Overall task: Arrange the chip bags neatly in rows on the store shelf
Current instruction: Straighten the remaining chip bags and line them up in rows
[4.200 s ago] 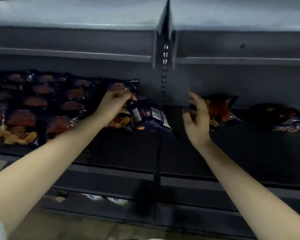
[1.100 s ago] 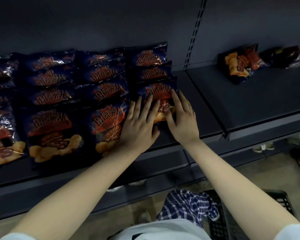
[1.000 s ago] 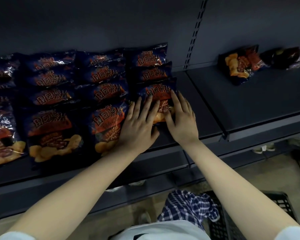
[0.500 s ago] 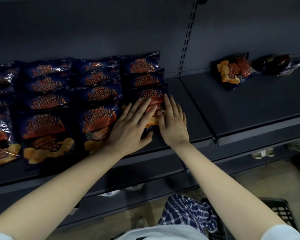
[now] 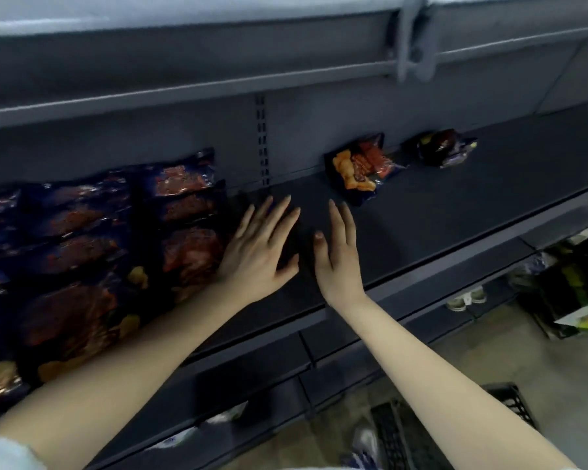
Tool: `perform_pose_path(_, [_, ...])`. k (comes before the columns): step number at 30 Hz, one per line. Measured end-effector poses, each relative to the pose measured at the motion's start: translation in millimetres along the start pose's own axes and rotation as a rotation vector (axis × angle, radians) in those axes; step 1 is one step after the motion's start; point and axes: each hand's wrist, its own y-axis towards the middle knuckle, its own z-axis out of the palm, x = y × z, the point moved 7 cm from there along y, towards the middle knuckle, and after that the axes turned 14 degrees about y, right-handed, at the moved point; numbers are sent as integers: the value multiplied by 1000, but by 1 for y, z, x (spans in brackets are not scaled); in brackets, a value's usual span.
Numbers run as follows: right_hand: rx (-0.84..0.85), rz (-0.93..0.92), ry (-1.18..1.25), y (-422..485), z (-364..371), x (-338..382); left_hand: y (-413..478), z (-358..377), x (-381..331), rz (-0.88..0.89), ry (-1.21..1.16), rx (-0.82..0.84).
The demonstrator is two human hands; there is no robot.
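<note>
Several dark blue chip bags with red-orange prints lie in overlapping rows on the left part of the dark shelf. My left hand hovers with straight, spread fingers just right of the last row, holding nothing. My right hand is beside it, fingers straight and together, over the bare shelf, also empty. Two loose bags lie farther back on the right: one showing orange chips and a darker one against the back panel.
An upper shelf overhangs the work area. A slotted upright divides the back panel. Lower shelves hold a few white packets. A black crate stands on the floor at lower right, boxes at far right.
Both hands have lifted off the front bag of the rightmost row and moved right over the bare shelf. The view has tilted up, showing the upper shelf.
</note>
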Motion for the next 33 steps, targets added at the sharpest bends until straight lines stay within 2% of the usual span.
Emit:
perform_pose_path(4, [-155,64,-48,18,-87,-29,66,16,-56,48,-53,-2])
perform_pose_path(7, [-206,86,-100,25,-140,-48,101,26,-96,64,-100,9])
perform_pose_path(14, [-214,78,-165,47,-234,-69,176,43,-174,112,-129,3])
perform_pose_path(19, [-164,73,-225,53,-294,-83,238,60,-221,17,-200,89])
perform_pose_path(26, [-115,129,-256,58,-340,-92,293,84,-236,-91,-212,211])
perform_pose_path(33, [-121,177,-225,56,-354,-102,318,91,-230,-94,-271,207])
